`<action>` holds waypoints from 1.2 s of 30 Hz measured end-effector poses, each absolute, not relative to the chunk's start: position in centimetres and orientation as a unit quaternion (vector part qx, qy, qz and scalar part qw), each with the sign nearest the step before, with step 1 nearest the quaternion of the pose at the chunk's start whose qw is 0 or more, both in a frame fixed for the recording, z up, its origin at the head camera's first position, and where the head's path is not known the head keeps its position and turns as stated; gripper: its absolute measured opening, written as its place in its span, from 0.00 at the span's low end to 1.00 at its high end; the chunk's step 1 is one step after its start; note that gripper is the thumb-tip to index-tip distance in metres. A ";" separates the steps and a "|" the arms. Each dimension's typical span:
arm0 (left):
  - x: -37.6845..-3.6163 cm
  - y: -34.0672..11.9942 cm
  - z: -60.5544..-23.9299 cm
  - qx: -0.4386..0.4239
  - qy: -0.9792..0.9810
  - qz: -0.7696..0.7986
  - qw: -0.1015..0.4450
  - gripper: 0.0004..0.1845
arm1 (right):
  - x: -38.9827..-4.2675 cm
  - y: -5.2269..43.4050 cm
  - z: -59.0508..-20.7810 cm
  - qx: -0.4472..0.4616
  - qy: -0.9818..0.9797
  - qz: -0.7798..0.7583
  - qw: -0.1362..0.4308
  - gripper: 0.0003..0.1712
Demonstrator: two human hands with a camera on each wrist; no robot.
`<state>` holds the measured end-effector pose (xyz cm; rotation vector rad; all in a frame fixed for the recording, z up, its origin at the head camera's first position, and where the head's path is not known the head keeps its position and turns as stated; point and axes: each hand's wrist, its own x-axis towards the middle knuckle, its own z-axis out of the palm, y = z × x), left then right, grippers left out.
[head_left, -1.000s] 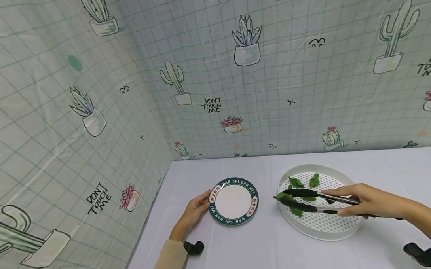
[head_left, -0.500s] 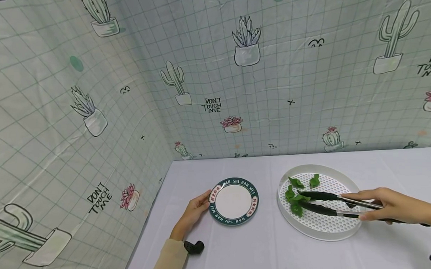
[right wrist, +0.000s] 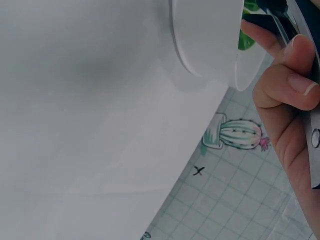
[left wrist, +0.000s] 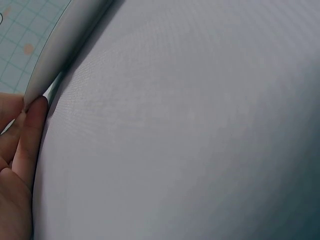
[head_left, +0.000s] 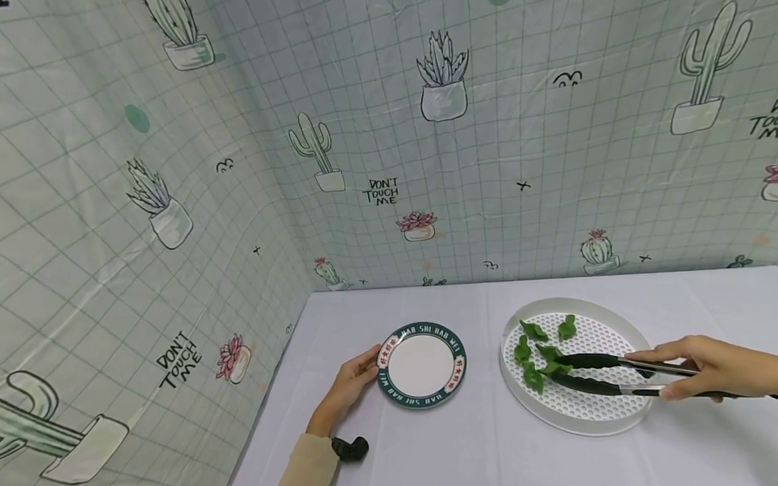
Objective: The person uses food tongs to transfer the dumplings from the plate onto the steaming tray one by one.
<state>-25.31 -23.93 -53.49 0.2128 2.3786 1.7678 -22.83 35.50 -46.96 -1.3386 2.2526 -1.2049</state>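
Observation:
My left hand [head_left: 350,384] pinches the left rim of a round white plate [head_left: 422,365] with a dark green lettered border. In the left wrist view, fingertips grip the edge of the plate [left wrist: 62,42], which sits at the upper left. My right hand [head_left: 721,367] holds black-tipped metal tongs [head_left: 590,385] over a round white perforated tray [head_left: 578,429]. Green leaves [head_left: 531,331] lie on the tray's left side. The tong tips are at a leaf [head_left: 550,353]; whether they squeeze it I cannot tell. The right wrist view catches my curled fingers [right wrist: 285,95] on the tongs.
A white cloth covers the table [head_left: 473,440], with the plate on the left and the tray on the right. A cactus-print grid curtain [head_left: 489,161] hangs behind and along the left side. Each wrist wears a black device [head_left: 350,448].
My right hand has drawn the tongs back to the right and the leaf at their tips has come from the tray's left edge onto its surface. The left hand and plate stay put.

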 end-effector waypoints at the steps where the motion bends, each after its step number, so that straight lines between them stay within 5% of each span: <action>1: -25.3 -23.9 -53.5 0.073 0.798 0.593 0.084 0.26 | -23.0 35.5 -47.0 -0.469 0.777 -0.402 0.117 0.36; 20: -25.4 -24.0 -53.6 0.076 0.797 0.593 0.085 0.26 | -23.9 35.5 -47.1 -0.439 0.799 -0.377 0.164 0.33; 28: -25.3 -23.9 -53.6 0.068 0.796 0.595 0.085 0.26 | -22.8 35.7 -46.6 -0.429 0.836 -0.339 0.056 0.41; 36: -25.4 -24.0 -53.7 0.065 0.801 0.589 0.081 0.26 | -21.4 33.9 -45.7 -0.322 0.874 -0.360 0.045 0.48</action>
